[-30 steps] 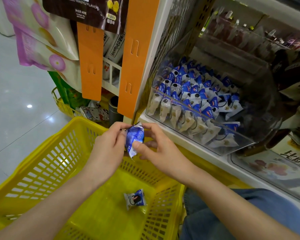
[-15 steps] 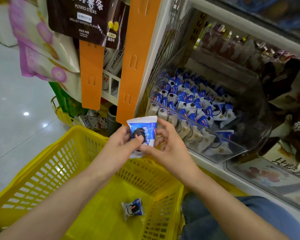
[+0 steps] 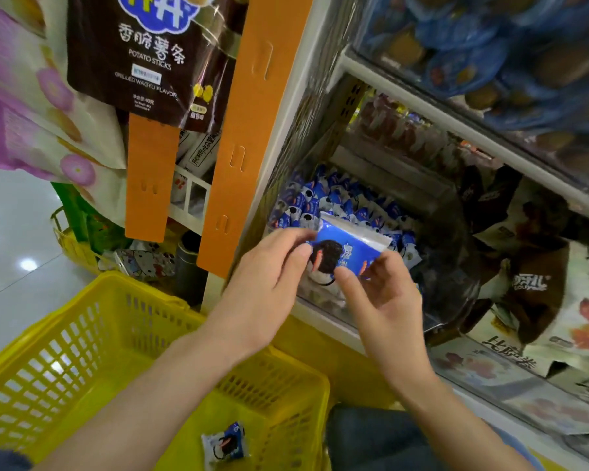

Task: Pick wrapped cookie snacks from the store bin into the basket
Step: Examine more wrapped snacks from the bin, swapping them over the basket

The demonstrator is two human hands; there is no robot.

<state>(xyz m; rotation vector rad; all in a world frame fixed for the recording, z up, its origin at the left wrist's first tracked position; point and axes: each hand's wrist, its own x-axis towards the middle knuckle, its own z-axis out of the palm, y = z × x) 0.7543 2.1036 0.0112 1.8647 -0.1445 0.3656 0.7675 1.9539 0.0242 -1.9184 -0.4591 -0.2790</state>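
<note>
A blue and white wrapped cookie snack [image 3: 346, 251] is held up in front of the clear store bin [image 3: 432, 212]. My left hand [image 3: 269, 277] pinches its left edge and my right hand [image 3: 381, 297] pinches its lower right corner. Behind the packet, the bin is heaped with several more of the same blue snacks [image 3: 306, 205]. The yellow basket [image 3: 82, 338] sits below and left of my hands. One wrapped cookie snack [image 3: 225, 445] lies on the basket's floor near its right wall.
An orange shelf upright [image 3: 242, 130] stands just left of the bin. Hanging potato stick bags [image 3: 150, 56] and pink patterned bags [image 3: 31, 107] are above the basket. Brown snack packets [image 3: 524, 283] fill the bin to the right. Another yellow basket [image 3: 68, 243] sits behind.
Both hands have lifted the held snack up and to the right, from over the basket to in front of the bin. The view has tilted upward. The snack in the basket stayed put.
</note>
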